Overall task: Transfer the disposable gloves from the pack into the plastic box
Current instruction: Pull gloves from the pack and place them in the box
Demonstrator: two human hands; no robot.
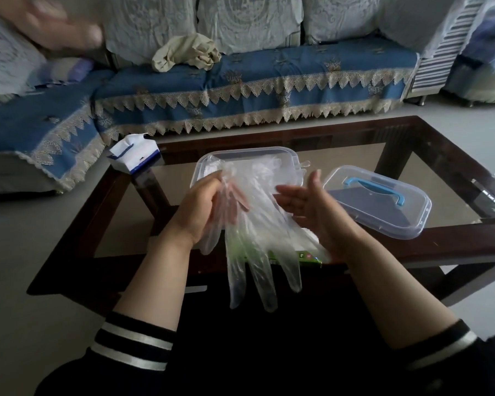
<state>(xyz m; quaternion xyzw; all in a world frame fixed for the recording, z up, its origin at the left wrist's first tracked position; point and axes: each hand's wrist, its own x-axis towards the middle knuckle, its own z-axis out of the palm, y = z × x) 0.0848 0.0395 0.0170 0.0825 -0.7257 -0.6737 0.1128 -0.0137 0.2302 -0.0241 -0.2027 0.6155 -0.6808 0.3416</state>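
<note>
While the left hand (pixel 212 201) pinches a bunch of clear gloves (pixel 254 224) mid-frame, the right hand (pixel 306 201) sits open beside them, fingers straight, just touching the film. Glove fingers dangle low over the table (pixel 440 250) edge, right above the green pack (pixel 309 257). Plastic box (pixel 240 155) is just behind, lid (pixel 380 201) off to the right. My worry: that film's slippery and clingy, so a few could slide out or snag the box rim.

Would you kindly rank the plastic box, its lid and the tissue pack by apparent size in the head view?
Largest to smallest:
1. box and lid: they look about alike, and the gloves hide part of the box, so I won't rank them.
2. tissue pack, clearly smallest.
</note>
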